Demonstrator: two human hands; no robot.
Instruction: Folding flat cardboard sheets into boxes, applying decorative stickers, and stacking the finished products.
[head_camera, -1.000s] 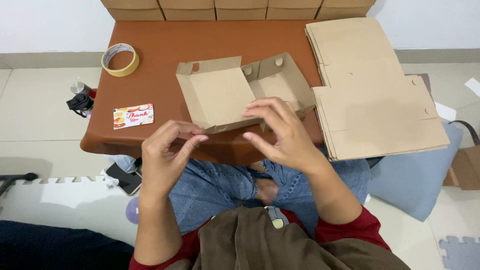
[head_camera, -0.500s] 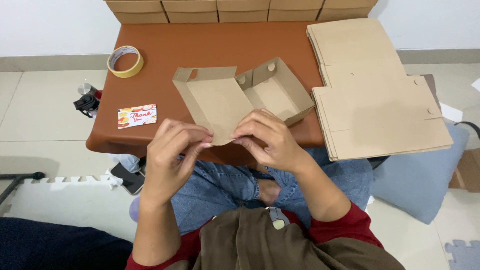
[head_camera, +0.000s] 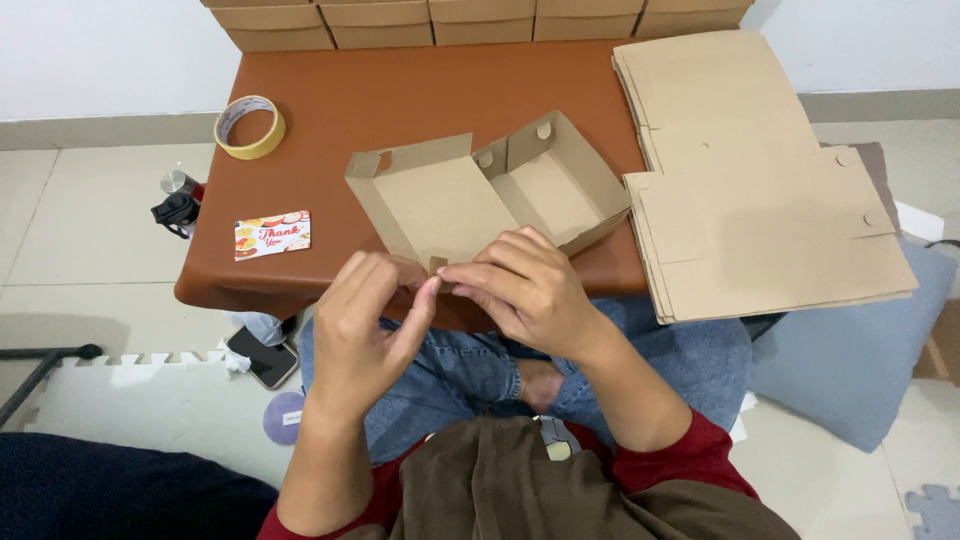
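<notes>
A brown cardboard box (head_camera: 470, 195), partly folded with its lid flap laid open, rests near the front edge of a brown table (head_camera: 420, 90). My left hand (head_camera: 365, 320) and my right hand (head_camera: 525, 285) meet at the box's near edge. The fingertips of both pinch a small cardboard tab there. The box's tray half (head_camera: 555, 180) stands formed on the right side.
A stack of flat cardboard blanks (head_camera: 760, 190) covers the table's right side. A roll of tape (head_camera: 249, 126) and a small printed card (head_camera: 272, 234) lie at the left. Folded boxes (head_camera: 480, 18) line the far edge. A phone (head_camera: 262, 355) and a bottle (head_camera: 178, 200) sit on the floor.
Both hands drew together at the box's near edge and closed on its tab. The box shifted slightly and its lid flap now lies flatter.
</notes>
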